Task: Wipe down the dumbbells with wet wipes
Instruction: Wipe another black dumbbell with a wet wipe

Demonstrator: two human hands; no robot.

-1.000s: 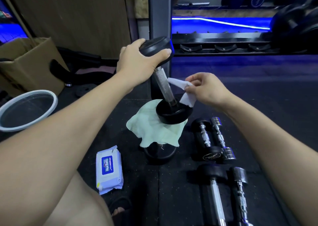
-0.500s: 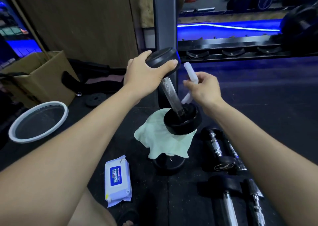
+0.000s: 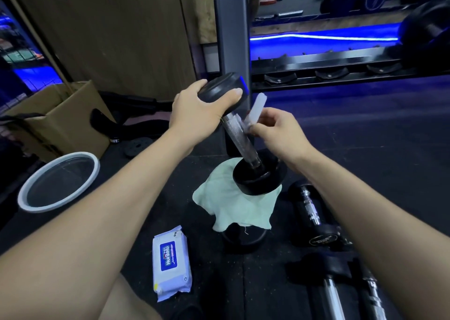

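A black dumbbell [image 3: 258,178] with a knurled chrome handle stands tilted on its lower head, on a pale green cloth [image 3: 233,207]. My left hand [image 3: 197,110] grips the upper head from above. My right hand [image 3: 275,127] pinches a white wet wipe [image 3: 255,110] against the upper part of the handle, just under the top head. A blue and white pack of wet wipes [image 3: 170,263] lies on the floor near my knee.
Other dumbbells [image 3: 314,215] lie on the black rubber floor at the right and lower right. A white-rimmed basin [image 3: 58,183] and a cardboard box [image 3: 58,120] stand at the left. A dark rack post [image 3: 231,39] rises right behind the held dumbbell.
My right hand has carried the wipe from the lower head up along the handle to just below the top head. My left hand has kept its grip.
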